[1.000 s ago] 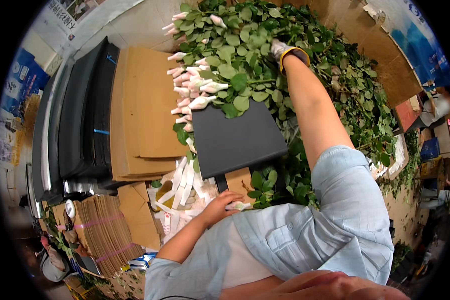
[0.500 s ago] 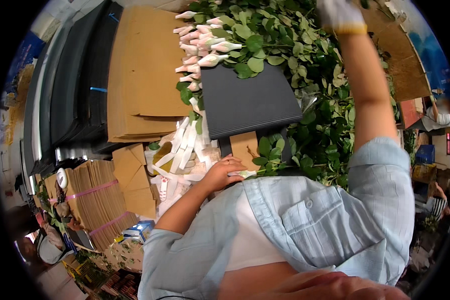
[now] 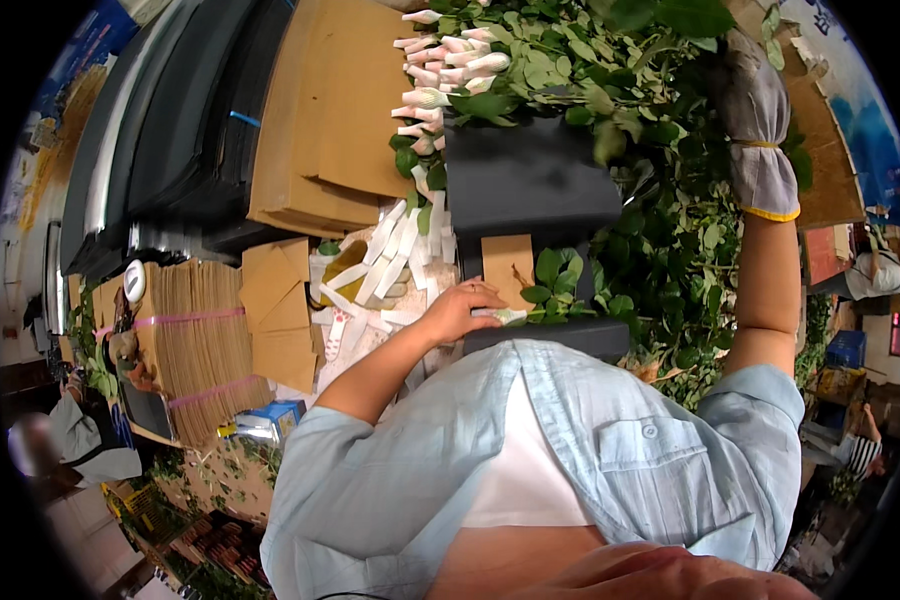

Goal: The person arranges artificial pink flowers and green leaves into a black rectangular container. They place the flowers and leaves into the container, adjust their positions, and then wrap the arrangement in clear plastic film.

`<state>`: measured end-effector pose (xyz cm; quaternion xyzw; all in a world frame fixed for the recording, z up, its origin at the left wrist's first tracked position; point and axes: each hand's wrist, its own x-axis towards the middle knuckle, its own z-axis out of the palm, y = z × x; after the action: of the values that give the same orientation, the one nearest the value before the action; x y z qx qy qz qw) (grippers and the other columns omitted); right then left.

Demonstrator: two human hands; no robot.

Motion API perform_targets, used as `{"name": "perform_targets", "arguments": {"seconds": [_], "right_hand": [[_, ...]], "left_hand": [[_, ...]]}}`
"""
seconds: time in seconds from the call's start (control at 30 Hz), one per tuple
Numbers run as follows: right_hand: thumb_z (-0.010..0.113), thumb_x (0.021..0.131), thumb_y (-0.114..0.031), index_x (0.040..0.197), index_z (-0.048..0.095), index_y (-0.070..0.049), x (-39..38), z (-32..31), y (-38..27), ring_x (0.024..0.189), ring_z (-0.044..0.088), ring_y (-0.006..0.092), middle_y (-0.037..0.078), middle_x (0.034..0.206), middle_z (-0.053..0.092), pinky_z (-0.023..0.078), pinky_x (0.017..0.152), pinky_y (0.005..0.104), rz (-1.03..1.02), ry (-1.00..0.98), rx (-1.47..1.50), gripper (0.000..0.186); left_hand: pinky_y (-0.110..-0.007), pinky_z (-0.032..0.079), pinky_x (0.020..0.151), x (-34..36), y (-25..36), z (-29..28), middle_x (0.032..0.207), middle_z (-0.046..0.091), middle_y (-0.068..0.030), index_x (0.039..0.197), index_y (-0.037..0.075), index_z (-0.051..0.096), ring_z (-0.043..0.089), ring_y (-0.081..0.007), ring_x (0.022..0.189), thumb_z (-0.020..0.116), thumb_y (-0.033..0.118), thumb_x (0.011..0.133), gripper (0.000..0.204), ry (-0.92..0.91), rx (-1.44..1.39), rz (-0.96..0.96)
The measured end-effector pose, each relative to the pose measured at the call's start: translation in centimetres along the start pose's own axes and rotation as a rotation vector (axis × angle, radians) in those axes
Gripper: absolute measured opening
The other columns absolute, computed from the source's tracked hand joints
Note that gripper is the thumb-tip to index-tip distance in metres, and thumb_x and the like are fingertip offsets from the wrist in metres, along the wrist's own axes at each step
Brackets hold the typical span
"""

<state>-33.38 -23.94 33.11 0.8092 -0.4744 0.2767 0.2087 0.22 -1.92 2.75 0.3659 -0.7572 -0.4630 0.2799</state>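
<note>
Low in the centre, my left hand [image 3: 460, 311] has its fingers closed on a rose bud in a white mesh sleeve [image 3: 502, 316], its leafy stem [image 3: 560, 280] lying rightward past a small cardboard piece [image 3: 502, 255]. Far up at the right, my right hand [image 3: 755, 85], in a grey glove with yellow cuff, is raised among rose leaves [image 3: 670, 16], which hide its fingertips. Sleeved pale pink buds [image 3: 450, 75] lie in rows with their foliage above a dark grey board [image 3: 525, 175]. Loose white sleeves [image 3: 390, 250] are heaped beside my left hand.
Stacks of black sheets [image 3: 185, 100] and brown cardboard [image 3: 320, 100] stand at left, above a banded cardboard bundle [image 3: 200, 355] and a blue box [image 3: 275, 420]. A cardboard wall [image 3: 825, 150] bounds the right. Other people [image 3: 870, 270] appear at the right and lower left [image 3: 85, 440].
My gloved right hand has moved right along the foliage, and leaves now hang over its fingertips and the board's upper part. My left hand stays on the sleeved bud.
</note>
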Motion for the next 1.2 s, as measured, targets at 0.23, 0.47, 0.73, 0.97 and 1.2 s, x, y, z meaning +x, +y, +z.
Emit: {"name": "perform_targets", "arguments": {"seconds": [0.23,0.47,0.73,0.97,1.2], "right_hand": [[0.061,0.087,-0.015,0.116,0.066,-0.017,-6.4,5.0,2.6,0.102,0.063,0.0361,0.014,0.114,0.067,0.053,0.086,0.0409,0.159,-0.245,-0.105,0.029],[0.066,0.081,-0.012,0.107,0.067,-0.017,-7.6,-2.6,1.6,0.087,0.066,0.031,0.01,0.097,0.068,0.054,0.076,0.0406,-0.198,0.292,-0.224,0.026],[0.066,0.081,-0.006,0.115,0.064,-0.018,-10.8,-0.1,2.6,0.104,0.064,0.0319,0.015,0.117,0.063,0.055,0.083,0.0388,0.166,-0.262,-0.062,0.037],[0.068,0.079,0.001,0.111,0.067,-0.009,-14.3,-7.5,-5.6,0.101,0.066,0.0264,0.01,0.111,0.068,0.055,0.082,0.0352,0.056,-0.182,0.47,0.033],[0.063,0.081,-0.006,0.11,0.068,-0.019,-22.9,0.6,-10.0,0.091,0.067,0.0275,0.006,0.11,0.068,0.057,0.076,0.0378,0.66,-1.141,0.398,0.033]], "left_hand": [[-0.039,0.043,0.103,-0.1,0.3,-0.2,0.103,0.071,-0.0104,0.104,0.006,0.073,0.063,-0.0252,0.11,0.08,0.012,0.074,0.032,-0.001,-0.017,-0.043],[-0.037,0.046,0.098,-0.2,0.7,-0.3,0.106,0.071,-0.0116,0.109,0.006,0.072,0.059,-0.0265,0.113,0.078,0.01,0.076,0.034,-0.024,-0.032,-0.076],[-0.036,0.046,0.098,0.2,0.1,-0.2,0.105,0.07,-0.0118,0.11,0.004,0.071,0.061,-0.0273,0.11,0.078,0.011,0.076,0.035,-0.035,0.022,-0.01],[-0.04,0.045,0.101,-0.7,-0.7,-0.1,0.142,0.046,-0.0133,0.107,0.012,0.074,0.05,-0.0287,0.125,0.081,0.011,0.073,0.034,0.036,-0.015,-0.041],[-0.038,0.048,0.098,0.3,-1.1,-0.3,0.15,0.034,-0.0144,0.104,0.015,0.075,0.042,-0.0312,0.133,0.082,0.008,0.071,0.035,0.005,0.106,0.14]]}}
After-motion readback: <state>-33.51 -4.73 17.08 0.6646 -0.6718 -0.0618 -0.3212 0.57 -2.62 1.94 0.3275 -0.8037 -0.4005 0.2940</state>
